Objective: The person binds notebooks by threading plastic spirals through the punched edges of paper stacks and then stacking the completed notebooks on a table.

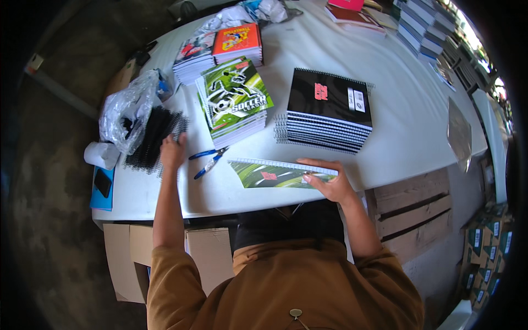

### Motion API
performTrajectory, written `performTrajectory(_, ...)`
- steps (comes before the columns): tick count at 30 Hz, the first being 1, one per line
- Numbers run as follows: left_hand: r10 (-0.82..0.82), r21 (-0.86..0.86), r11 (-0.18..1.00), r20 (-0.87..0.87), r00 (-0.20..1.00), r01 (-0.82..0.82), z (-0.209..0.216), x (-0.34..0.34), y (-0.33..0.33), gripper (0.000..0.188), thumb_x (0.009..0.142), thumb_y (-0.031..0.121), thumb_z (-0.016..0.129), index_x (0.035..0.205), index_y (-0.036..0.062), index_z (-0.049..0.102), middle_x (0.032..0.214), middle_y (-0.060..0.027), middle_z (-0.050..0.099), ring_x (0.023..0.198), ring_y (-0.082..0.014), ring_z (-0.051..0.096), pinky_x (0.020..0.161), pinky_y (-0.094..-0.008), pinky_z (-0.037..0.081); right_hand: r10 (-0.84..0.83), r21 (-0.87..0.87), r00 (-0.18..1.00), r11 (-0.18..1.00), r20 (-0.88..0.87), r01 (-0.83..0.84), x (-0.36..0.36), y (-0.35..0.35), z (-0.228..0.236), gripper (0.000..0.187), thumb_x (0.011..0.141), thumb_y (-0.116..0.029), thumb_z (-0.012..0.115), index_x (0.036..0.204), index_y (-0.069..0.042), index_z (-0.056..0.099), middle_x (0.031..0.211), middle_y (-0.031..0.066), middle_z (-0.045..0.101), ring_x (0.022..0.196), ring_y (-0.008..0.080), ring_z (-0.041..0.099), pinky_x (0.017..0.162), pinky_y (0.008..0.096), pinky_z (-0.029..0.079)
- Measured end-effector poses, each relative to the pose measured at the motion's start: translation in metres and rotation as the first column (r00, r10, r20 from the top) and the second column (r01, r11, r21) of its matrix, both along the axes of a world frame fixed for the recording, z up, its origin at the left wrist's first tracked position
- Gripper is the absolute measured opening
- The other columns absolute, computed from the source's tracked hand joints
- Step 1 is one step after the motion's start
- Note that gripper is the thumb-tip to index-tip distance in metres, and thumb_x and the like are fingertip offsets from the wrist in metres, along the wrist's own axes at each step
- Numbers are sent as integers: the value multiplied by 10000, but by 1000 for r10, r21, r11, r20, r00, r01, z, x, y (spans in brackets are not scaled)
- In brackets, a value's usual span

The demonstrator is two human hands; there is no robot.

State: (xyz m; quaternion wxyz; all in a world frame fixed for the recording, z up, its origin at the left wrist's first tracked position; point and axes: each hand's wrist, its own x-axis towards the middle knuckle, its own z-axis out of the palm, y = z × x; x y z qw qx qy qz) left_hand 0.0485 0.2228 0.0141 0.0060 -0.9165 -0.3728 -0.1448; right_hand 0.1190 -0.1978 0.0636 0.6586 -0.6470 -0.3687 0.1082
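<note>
My right hand (333, 185) grips the right end of a notebook (269, 177) with a green-patterned cover. The notebook is tilted at the table's front edge, and a row of punched holes runs along its upper edge with no coil seen in it. On the left, my left hand (172, 152) is at the edge of a pile of black spiral binding coils (149, 140), its fingers closed on coils there. Blue-handled pliers (206, 166) lie between my hands, jaws toward the stacks.
Beyond the pliers stands a stack of green soccer notebooks (234, 96). A stack of black-covered spiral notebooks (329, 113) is right of it. Farther back are orange-covered notebooks (237, 41). Clear plastic wrap (125, 118) and a phone (102, 181) lie at the left edge.
</note>
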Motion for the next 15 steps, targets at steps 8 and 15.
performTrajectory(8,19,-145,989,227,974,15,33,-26,-5,326,855,359,556,964,70,659,902,-156,626,848,-362,599,723,-448,461,42,68,998,997,-41,-40,6,-10,-24,271,824,31,583,1094,33,613,1061,119,652,937,133,604,835,249,463)
performTrajectory(15,-458,-624,433,468,755,650,92,-32,-118,214,905,207,511,995,18,558,759,-102,523,690,-157,468,665,-278,411,-60,51,995,997,-85,65,8,-20,-29,268,815,8,603,1081,36,619,1041,109,655,926,118,596,834,249,461)
